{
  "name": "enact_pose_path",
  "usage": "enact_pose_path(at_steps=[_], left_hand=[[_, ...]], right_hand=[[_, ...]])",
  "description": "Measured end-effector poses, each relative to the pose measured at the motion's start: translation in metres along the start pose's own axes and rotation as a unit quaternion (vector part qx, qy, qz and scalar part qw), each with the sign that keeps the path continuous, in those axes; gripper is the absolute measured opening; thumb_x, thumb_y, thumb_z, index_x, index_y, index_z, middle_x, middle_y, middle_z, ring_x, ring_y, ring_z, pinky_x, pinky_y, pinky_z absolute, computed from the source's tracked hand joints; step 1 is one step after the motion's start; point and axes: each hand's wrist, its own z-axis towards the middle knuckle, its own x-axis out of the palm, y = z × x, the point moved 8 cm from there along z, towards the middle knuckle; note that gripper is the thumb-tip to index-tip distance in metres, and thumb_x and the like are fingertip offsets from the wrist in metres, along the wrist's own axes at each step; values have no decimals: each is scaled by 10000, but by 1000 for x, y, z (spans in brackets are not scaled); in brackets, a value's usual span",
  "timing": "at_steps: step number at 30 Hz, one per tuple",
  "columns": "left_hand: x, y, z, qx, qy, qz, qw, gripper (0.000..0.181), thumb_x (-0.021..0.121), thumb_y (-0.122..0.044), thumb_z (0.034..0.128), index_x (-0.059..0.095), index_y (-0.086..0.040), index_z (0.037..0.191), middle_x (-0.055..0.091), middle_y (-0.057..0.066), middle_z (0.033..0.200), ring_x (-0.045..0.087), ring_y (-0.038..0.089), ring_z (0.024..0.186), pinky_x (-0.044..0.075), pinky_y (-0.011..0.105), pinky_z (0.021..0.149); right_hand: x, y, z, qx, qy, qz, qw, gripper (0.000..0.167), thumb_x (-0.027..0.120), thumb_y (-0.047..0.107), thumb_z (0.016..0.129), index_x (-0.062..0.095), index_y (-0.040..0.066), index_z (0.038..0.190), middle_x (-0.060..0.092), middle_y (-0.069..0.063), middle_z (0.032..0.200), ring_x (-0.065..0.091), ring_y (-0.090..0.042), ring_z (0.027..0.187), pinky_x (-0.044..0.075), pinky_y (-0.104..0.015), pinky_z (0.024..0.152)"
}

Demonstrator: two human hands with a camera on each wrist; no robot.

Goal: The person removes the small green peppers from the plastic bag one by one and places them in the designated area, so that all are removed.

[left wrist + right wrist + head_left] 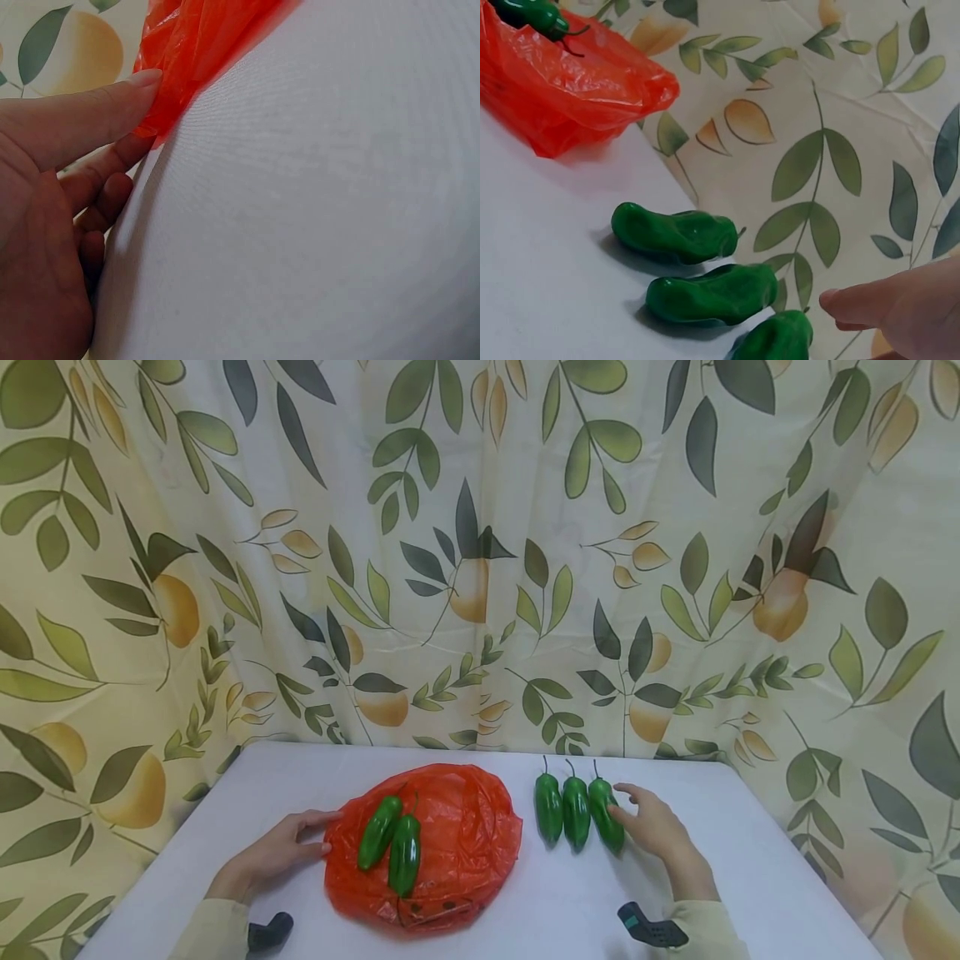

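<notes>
A crumpled red plastic bag (468, 827) lies on the white table, with two glossy green chili peppers (380, 832) on top of it. My left hand (277, 852) is at the bag's left edge, thumb and forefinger apart and their tips touching the plastic. To the right of the bag, three more green peppers (576, 814) lie side by side, stems pointing to the back. My right hand (660, 831) is beside the rightmost pepper (606, 817), thumb near its side and forefinger extended past its upper end. In the right wrist view that pepper is partly cut off.
The white table (540, 902) ends at the back against a leaf-and-fruit patterned curtain (480, 568). Dark wrist-worn devices (651, 928) show at both sleeves.
</notes>
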Motion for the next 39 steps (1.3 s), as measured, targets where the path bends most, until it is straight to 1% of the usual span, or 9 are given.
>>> enact_pose_path(at_steps=[7, 17, 23, 28, 31, 34, 36, 39], left_hand=[[0, -2, 1, 107, 70, -56, 9999, 543, 728, -167, 897, 591, -173, 1423, 480, 137, 1548, 283, 450, 1500, 224, 733, 1179], [0, 1, 1, -6, 37, -48, 10000, 545, 733, -178, 894, 592, -186, 1421, 470, 136, 1553, 279, 446, 1500, 221, 743, 1172], [0, 3, 1, -112, 8, -36, 9999, 553, 740, -184, 888, 591, -187, 1421, 469, 135, 1553, 285, 444, 1497, 234, 746, 1164], [-1, 3, 1, -96, 12, 6, 10000, 547, 739, -177, 886, 599, -196, 1415, 477, 133, 1551, 290, 446, 1498, 240, 736, 1169], [-1, 3, 2, -100, -1, 73, 9999, 539, 739, -188, 888, 605, -211, 1410, 490, 122, 1543, 298, 445, 1494, 236, 737, 1169], [-2, 2, 1, -129, -20, 125, 9998, 534, 738, -195, 890, 608, -221, 1407, 497, 113, 1539, 300, 443, 1494, 227, 740, 1170], [-1, 2, 1, -152, -28, 136, 9998, 534, 739, -193, 888, 609, -223, 1405, 499, 110, 1536, 300, 441, 1493, 225, 740, 1170], [-1, 1, 0, -185, -30, 101, 9998, 540, 742, -185, 883, 610, -221, 1405, 500, 110, 1536, 301, 442, 1492, 227, 739, 1170]], right_hand=[[1, 3, 0, 136, -79, 49, 9999, 587, 551, 350, 1018, 442, 8, 1483, 492, -361, 1431, 459, -565, 1325, 441, -719, 1012], [3, 16, -1, 39, -134, 97, 9999, 580, 553, 341, 1019, 443, 10, 1483, 526, -342, 1409, 508, -539, 1289, 466, -701, 999], [8, 25, -3, -123, -164, 143, 9997, 567, 560, 325, 1016, 453, 19, 1482, 544, -331, 1396, 514, -534, 1292, 460, -701, 1009], [12, 34, -4, -348, -215, 153, 9990, 547, 563, 313, 1011, 479, 17, 1463, 566, -328, 1377, 527, -536, 1285, 450, -709, 1013], [13, 40, -4, -437, -193, 211, 9986, 540, 571, 303, 1006, 487, 20, 1459, 586, -318, 1350, 557, -521, 1253, 462, -702, 1001], [15, 47, -6, -505, -184, 281, 9982, 530, 582, 296, 1006, 498, 26, 1454, 606, -303, 1319, 609, -467, 1179, 501, -672, 967], [15, 52, -7, -565, -201, 368, 9975, 523, 594, 288, 1004, 507, 24, 1446, 614, -295, 1309, 642, -399, 1101, 546, -615, 927], [17, 59, -9, -679, -213, 544, 9960, 515, 615, 274, 997, 518, 25, 1438, 615, -287, 1317, 648, -292, 994, 598, -489, 842]])
